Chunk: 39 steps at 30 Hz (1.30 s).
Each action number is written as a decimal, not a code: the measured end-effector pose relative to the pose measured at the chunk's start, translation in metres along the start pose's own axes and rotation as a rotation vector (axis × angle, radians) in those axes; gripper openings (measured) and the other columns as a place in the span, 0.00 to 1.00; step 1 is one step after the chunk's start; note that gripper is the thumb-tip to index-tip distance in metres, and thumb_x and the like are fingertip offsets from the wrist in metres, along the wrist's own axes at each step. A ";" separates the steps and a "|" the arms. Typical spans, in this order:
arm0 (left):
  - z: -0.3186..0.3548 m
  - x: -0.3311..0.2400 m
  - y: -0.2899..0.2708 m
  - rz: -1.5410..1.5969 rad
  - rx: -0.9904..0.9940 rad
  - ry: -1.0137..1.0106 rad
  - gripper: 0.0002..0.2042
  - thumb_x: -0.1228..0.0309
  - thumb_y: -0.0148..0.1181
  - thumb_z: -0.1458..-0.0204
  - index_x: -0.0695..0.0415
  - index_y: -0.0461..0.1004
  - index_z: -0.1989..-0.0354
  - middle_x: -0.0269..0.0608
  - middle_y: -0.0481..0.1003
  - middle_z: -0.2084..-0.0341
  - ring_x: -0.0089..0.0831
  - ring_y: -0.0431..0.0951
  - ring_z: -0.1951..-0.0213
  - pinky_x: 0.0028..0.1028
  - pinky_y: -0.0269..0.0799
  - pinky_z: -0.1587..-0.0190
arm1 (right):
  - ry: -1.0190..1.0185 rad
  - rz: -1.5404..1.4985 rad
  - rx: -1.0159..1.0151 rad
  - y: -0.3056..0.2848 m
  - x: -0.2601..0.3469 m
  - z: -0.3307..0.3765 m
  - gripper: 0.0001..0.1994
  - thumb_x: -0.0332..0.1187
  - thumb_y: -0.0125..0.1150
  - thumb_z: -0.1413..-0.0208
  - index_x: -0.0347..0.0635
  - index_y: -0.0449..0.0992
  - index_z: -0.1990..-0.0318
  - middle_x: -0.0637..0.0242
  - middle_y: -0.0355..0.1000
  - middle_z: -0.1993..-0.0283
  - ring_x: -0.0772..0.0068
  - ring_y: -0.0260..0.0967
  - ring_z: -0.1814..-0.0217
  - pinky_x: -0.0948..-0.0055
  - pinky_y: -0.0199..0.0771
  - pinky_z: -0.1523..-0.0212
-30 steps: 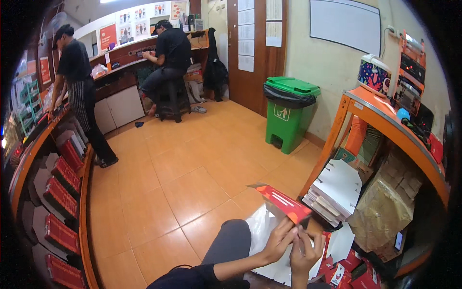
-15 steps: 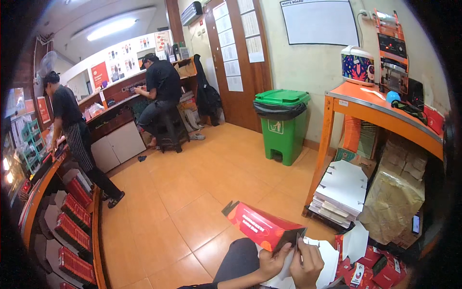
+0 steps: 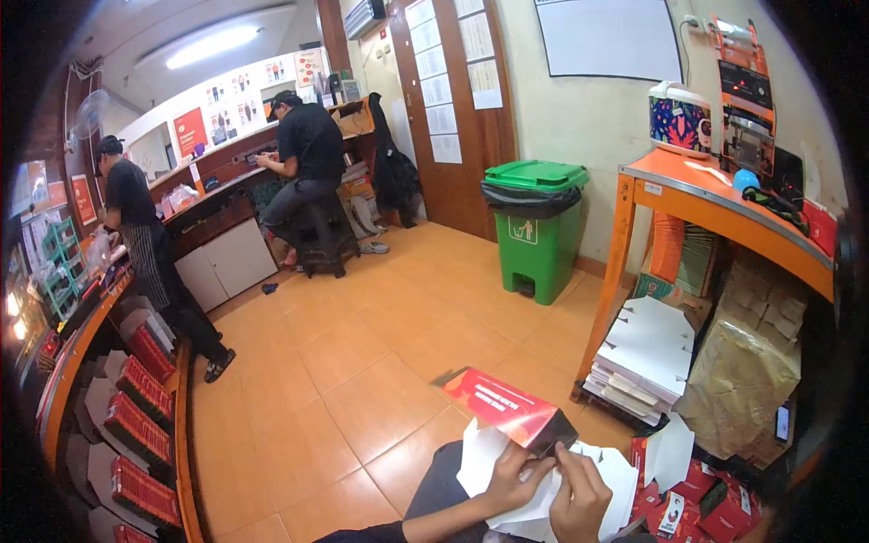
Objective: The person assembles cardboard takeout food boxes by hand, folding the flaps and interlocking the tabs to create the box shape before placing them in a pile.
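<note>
In the head view, the green pedal bin [image 3: 539, 244] with its black liner stands on the tiled floor [image 3: 344, 398], and everything else is placed from it. Closer to the wearer than the bin is the partly folded red carton [image 3: 502, 407], tilted, its printed face up. The left hand [image 3: 520, 480] grips its lower edge with thumb and fingers; the right hand [image 3: 579, 493] pinches the dark end flap just beside it. The hands are close together, both clamped on the carton; whether they touch is unclear. Under them, also nearer than the bin, white card blanks [image 3: 615, 475] lie over the lap.

Right of the bin stands an orange-edged table [image 3: 674, 176] bearing a patterned rice cooker [image 3: 681, 118]; a stack of white die-cut card [image 3: 644, 344] sits low beneath it. Nearer and right of the bin are heaped red boxes [image 3: 697, 507]. Left of the bin and farther back, one person [image 3: 312, 145] sits on a dark stool [image 3: 324, 240]; another [image 3: 136, 199] stands farther left.
</note>
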State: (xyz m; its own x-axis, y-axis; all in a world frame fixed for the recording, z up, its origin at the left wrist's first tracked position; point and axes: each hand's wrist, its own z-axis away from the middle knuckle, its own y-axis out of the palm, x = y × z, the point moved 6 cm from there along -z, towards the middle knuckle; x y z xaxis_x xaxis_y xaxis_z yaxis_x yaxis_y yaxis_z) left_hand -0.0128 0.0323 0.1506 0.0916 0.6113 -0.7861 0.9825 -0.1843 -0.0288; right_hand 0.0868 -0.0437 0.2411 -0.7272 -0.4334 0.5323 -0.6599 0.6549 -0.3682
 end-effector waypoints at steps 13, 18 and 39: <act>-0.011 0.037 0.000 -0.141 0.357 -0.337 0.24 0.66 0.58 0.43 0.52 0.63 0.38 0.39 0.71 0.45 0.36 0.63 0.37 0.42 0.49 0.32 | 0.082 0.121 -0.065 -0.011 -0.012 -0.023 0.08 0.21 0.58 0.51 0.37 0.80 0.63 0.62 0.67 0.70 0.70 0.64 0.70 0.73 0.63 0.67; -0.034 0.029 -0.017 0.946 -0.120 -0.689 0.15 0.69 0.53 0.38 0.60 0.68 0.46 0.45 0.72 0.48 0.33 0.71 0.44 0.37 0.66 0.41 | 0.466 -0.462 -0.078 0.006 -0.042 -0.005 0.07 0.25 0.58 0.48 0.35 0.78 0.62 0.64 0.66 0.71 0.76 0.62 0.74 0.77 0.58 0.78; -0.009 0.019 0.023 0.354 -0.077 -0.347 0.12 0.67 0.57 0.41 0.64 0.73 0.70 0.42 0.73 0.78 0.24 0.72 0.75 0.31 0.68 0.72 | 0.130 0.055 -0.118 0.018 -0.045 0.012 0.11 0.20 0.66 0.55 0.37 0.82 0.62 0.58 0.76 0.68 0.61 0.75 0.69 0.71 0.75 0.68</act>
State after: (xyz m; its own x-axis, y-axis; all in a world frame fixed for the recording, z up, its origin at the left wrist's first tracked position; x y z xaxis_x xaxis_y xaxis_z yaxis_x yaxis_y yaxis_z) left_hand 0.0131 0.0462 0.1404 0.3752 0.2273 -0.8987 0.9111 -0.2690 0.3123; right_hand 0.1053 -0.0199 0.2010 -0.7259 -0.3164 0.6108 -0.5877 0.7467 -0.3116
